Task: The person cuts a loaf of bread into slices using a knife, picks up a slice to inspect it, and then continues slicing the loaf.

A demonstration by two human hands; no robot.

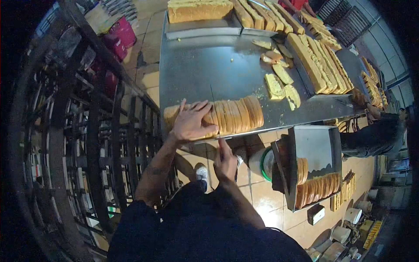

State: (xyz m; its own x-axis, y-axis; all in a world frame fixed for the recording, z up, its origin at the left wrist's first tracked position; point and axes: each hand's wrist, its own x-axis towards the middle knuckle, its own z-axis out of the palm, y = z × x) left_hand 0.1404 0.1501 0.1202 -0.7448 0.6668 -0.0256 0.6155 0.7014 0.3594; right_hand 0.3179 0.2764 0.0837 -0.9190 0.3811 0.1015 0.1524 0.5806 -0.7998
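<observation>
A long loaf of bread (171,115) lies along the near edge of the metal table, its right part cut into several upright slices (239,115). My left hand (190,123) holds the loaf from above, fingers over the far side and thumb on the near side. Below the table edge, my right hand (226,163) is closed round the handle of a knife. The thin knife blade (212,92) runs across the loaf just beside my left hand, its tip showing beyond the far side. Much of the blade is hidden among the slices.
Cut bread pieces (276,86) lie on the metal table (196,65). Whole loaves (318,65) sit in trays at the right and back. A metal tray (314,148) with slices stands lower right. A dark rack (94,144) is at left. Other people work at the right and back.
</observation>
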